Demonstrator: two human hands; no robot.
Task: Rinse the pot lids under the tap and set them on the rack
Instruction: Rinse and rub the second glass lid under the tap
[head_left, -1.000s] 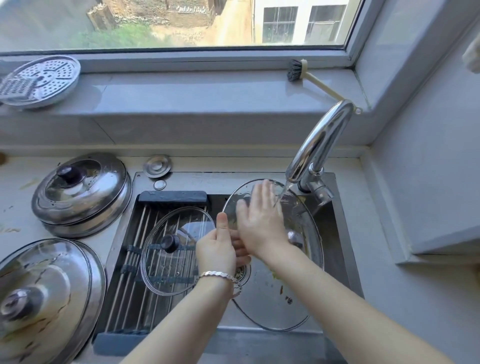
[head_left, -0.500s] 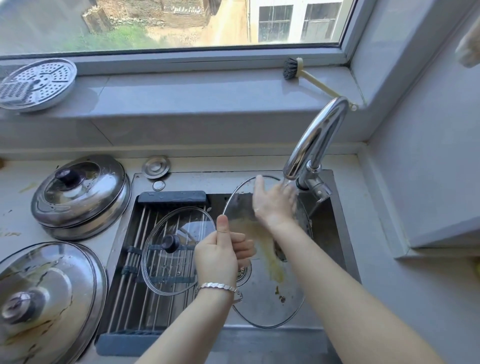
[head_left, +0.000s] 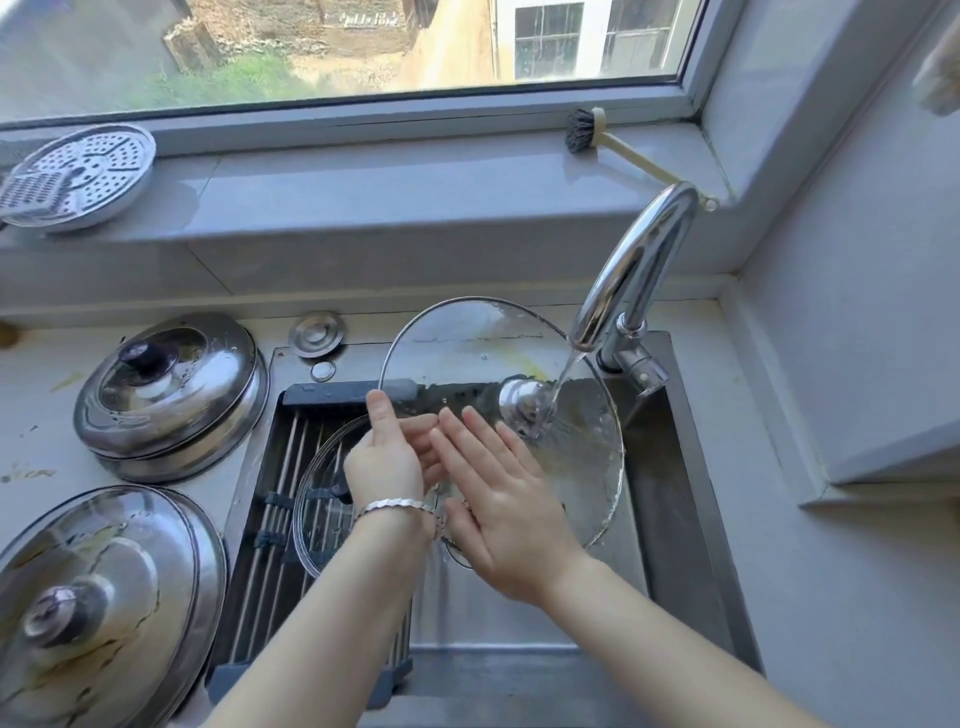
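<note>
Sink (head_left: 688, 467), right hand (head_left: 506, 501) flat against glass lid (head_left: 467, 340)

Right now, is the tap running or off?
Running: a stream of water falls from the tap onto the metal knob of the big glass lid.

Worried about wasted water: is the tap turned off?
No, water streams from the tap onto the knob of the large glass lid.

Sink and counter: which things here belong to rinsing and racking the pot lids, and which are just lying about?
In the job: large glass lid, left hand gripping it, right hand flat on it, running tap, rack, small glass lid, far steel lid, near steel lid.
Lying about: steamer plate, dish brush, sink stopper.
</note>
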